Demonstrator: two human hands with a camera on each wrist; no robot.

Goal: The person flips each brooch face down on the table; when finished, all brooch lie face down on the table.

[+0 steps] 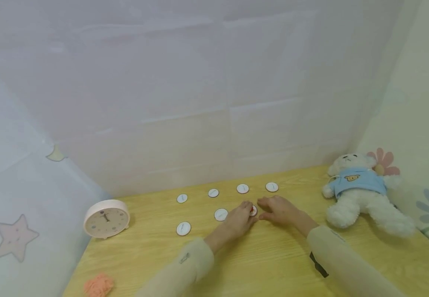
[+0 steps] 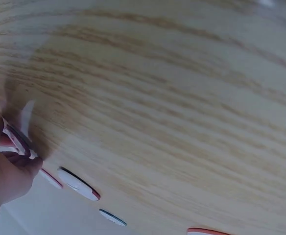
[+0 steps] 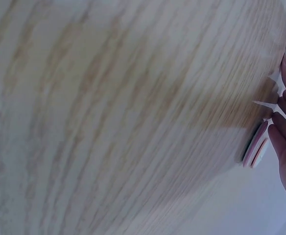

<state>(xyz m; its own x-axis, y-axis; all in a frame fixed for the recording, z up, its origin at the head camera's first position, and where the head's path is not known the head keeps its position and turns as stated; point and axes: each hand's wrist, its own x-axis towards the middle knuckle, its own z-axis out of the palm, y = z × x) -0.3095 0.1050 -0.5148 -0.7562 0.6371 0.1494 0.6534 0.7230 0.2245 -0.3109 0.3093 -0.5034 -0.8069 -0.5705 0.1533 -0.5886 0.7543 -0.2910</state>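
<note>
My left hand (image 1: 238, 220) pinches a round white disc (image 1: 253, 211) with a bit of red on it, low over the table. In the left wrist view the fingers (image 2: 23, 169) are bent around that disc (image 2: 16, 139), partly hiding it. Just to the right, my right hand (image 1: 279, 210) has its fingers loosely bent toward the disc. No object shows in its grasp; whether its tips touch the disc cannot be made out. Beside the left hand lies another white disc (image 1: 221, 214). A further disc (image 1: 183, 228) lies to its left.
Behind the hands, several white discs form a row, from a left one (image 1: 182, 198) to a right one (image 1: 271, 187). A pink clock (image 1: 106, 218) stands at left, an orange fuzzy bundle (image 1: 99, 285) at front left. A white plush toy (image 1: 361, 189) leans at right.
</note>
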